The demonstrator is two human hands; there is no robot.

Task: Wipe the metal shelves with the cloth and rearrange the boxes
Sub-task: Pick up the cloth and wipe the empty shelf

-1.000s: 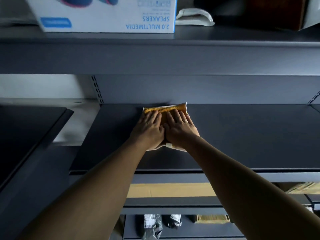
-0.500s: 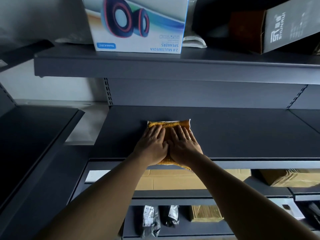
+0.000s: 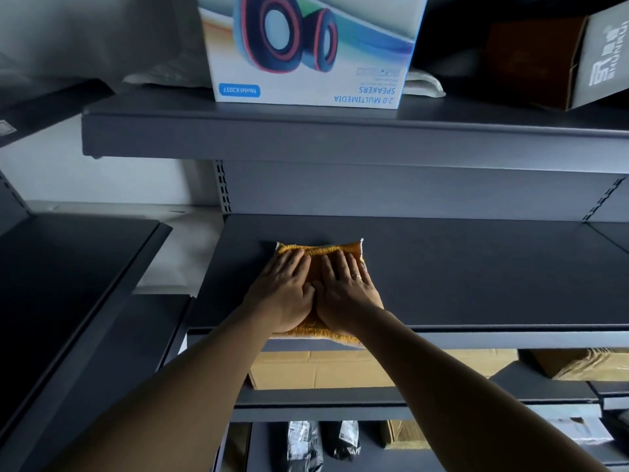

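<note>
Cloth (image 3: 316,255), orange-yellow with a pale border, lies flat on the middle metal shelf (image 3: 476,274), left of the frame's centre. Its near edge reaches the shelf's front lip. Both hands press down on it side by side, thumbs touching. The left grip (image 3: 286,298) is released, fingers straight and flat on the cloth's left half. The right grip (image 3: 347,294) is likewise released and flat on the right half, with a ring (image 3: 356,276) on one finger. Only the cloth's far strip, a sliver between the hands and the near edge show.

On the upper shelf (image 3: 340,137), at the top centre of the frame, stands a speaker box (image 3: 306,52), its print upside down. A dark box (image 3: 599,56) stands at the upper right. Below the hands, a cardboard box (image 3: 323,369) sits on the lower shelf, with another cardboard carton (image 3: 578,366) at the right edge. At bottom centre lie wrapped packets (image 3: 303,444).
</note>
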